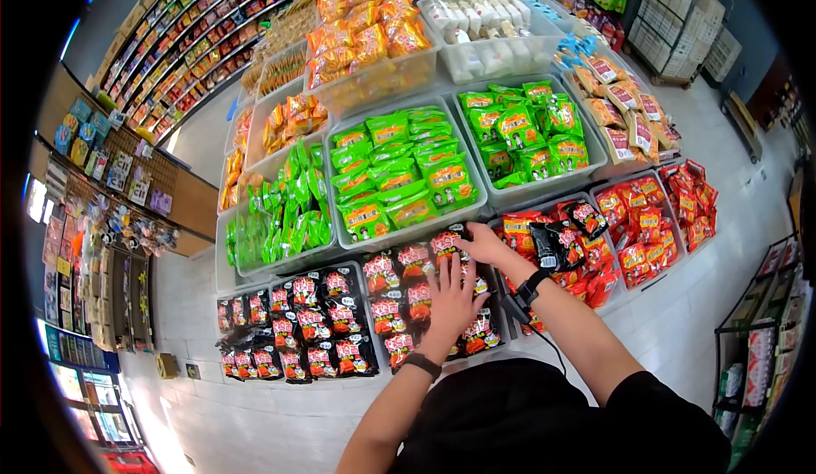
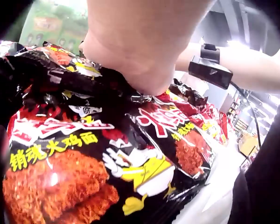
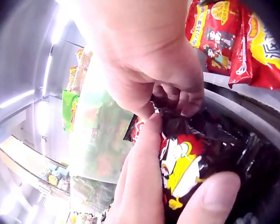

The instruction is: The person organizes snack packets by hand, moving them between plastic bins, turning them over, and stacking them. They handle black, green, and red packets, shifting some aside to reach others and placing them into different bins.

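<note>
Black snack packs with red lettering and a picture of noodles (image 2: 56,182) fill a clear bin in front of me. My left hand (image 1: 456,306) lies over them, fingers stretched out and apart, resting on the packs. At the bin's back right corner, my right hand (image 1: 486,244) grips the edge of a black noodle pack (image 3: 182,163). In the right wrist view the right fingers (image 3: 186,100) curl down at that pack's edge, while the left hand's straight fingers (image 3: 142,168) lie against its printed face. Part of the pack is hidden under both hands.
Behind stand bins of green packs (image 1: 399,168), with orange packs (image 1: 365,32) farther back. A second group of black packs (image 1: 310,321) is on the left. Bins of red packs (image 1: 642,227) are on the right, one with loose black packs (image 1: 561,240) on top.
</note>
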Tool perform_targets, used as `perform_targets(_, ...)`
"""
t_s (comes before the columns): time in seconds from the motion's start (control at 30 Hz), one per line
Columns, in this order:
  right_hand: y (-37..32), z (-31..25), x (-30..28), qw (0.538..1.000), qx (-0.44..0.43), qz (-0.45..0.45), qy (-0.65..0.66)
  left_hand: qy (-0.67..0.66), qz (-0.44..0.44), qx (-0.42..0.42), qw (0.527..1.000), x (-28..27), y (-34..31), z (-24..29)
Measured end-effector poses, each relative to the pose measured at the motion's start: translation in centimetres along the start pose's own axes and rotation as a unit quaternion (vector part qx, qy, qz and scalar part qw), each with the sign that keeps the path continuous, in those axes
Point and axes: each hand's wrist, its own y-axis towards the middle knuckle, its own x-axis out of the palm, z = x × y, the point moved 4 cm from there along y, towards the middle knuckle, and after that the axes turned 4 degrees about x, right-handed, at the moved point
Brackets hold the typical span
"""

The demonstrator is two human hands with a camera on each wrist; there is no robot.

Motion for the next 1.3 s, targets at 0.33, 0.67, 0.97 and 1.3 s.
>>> perform_targets(0.33, -10.7, -4.4, -5.2, 0.99, -0.12, 0.076, -0.005, -0.045, -0.014, 0.033, 0.998, -1.0, -1.0, -0.4)
perform_targets(0.67, -22.6, 6.9, -20.6, 0.914, 0.028, 0.395, 0.084, -0.122, 0.116, 0.062, 0.984, -3.8, 1.9, 2.1)
perform_targets(0.97, -12.6, 9.9, -22.8, 0.91, 0.014, 0.359, -0.205, -0.264, 0.005, -0.161, 0.951, -1.0, 12.7, 13.0)
perform_targets(1.3, -10.3, 10.5, -22.2, 0.909, 0.182, 0.19, -0.322, -0.369, 0.05, -0.235, 0.898, 7.7, 15.2, 16.4)
